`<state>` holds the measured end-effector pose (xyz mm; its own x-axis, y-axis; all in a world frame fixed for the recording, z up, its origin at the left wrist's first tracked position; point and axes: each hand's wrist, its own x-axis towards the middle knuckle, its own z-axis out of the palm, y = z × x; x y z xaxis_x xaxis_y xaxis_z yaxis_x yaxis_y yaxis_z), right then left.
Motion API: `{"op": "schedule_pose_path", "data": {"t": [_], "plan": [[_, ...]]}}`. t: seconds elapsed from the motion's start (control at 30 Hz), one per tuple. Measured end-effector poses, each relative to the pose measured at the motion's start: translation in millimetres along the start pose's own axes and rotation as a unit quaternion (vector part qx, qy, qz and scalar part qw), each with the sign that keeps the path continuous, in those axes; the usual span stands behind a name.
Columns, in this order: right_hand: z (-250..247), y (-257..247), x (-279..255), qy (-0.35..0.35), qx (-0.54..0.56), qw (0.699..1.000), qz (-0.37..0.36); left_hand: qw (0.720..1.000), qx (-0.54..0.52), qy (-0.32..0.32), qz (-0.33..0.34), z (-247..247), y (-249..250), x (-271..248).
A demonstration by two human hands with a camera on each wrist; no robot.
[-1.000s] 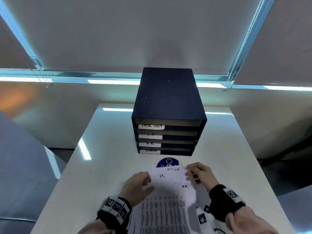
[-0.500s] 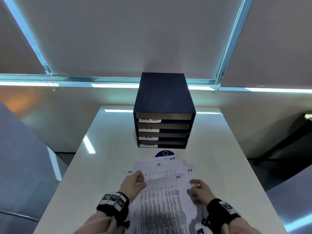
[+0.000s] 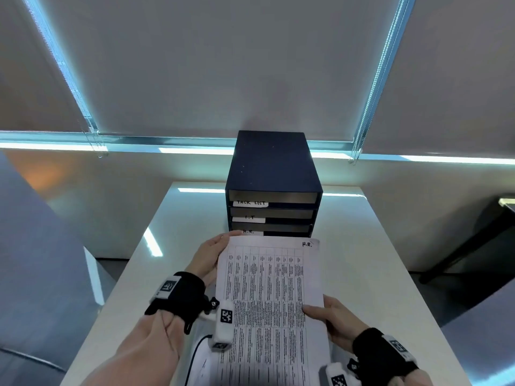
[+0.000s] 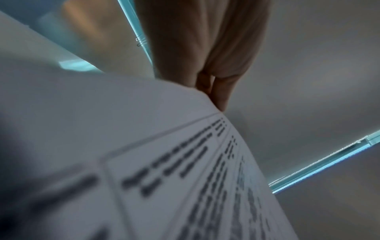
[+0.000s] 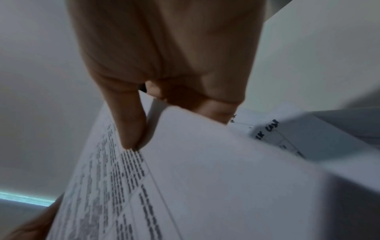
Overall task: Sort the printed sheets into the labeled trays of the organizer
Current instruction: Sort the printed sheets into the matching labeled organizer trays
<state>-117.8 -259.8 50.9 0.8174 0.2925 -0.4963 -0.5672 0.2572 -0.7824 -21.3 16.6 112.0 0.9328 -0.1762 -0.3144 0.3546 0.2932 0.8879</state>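
A printed sheet [image 3: 267,302] marked "H.R." at its top right corner is lifted off the table, its far edge just in front of the dark blue organizer [image 3: 271,165]. My left hand [image 3: 207,256] holds the sheet's left edge near the top; the left wrist view shows fingers [image 4: 218,91] behind the sheet [image 4: 144,146]. My right hand [image 3: 331,319] pinches the right edge lower down, thumb [image 5: 128,120] on the printed face [image 5: 185,178]. The organizer's slots read "TASK LIST" [image 3: 250,203], "I.T" [image 3: 249,218] and "H.R." [image 3: 248,232]; the lowest slot is hidden by the sheet.
The organizer stands at the back middle of a white table [image 3: 367,260]. More loose sheets [image 5: 287,134] lie beneath the held one, seen in the right wrist view. A dark chair [image 3: 473,246] is off the right side. Roller blinds [image 3: 223,65] cover the window behind.
The top sheet has come up off the pile, held by both hands, and moved toward the organizer. It now hides the pile and the bottom slot. The left hand shifted to the sheet's upper left edge.
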Motion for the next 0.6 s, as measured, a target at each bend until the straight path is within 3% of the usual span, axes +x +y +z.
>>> {"op": "schedule_pose_path", "data": {"t": [0.43,0.53,0.6], "plan": [[2,1,-16,0.002,0.037,0.999,-0.013,0.999,-0.002,0.031,-0.009,-1,-7,15],[-4,23,-8,0.033,0.051,0.998,-0.019,0.997,-0.019,0.072,-0.021,-2,-12,22],[-9,35,3,0.087,0.033,0.995,-0.025,0.993,0.028,0.108,-0.045,-3,-21,25]]}}
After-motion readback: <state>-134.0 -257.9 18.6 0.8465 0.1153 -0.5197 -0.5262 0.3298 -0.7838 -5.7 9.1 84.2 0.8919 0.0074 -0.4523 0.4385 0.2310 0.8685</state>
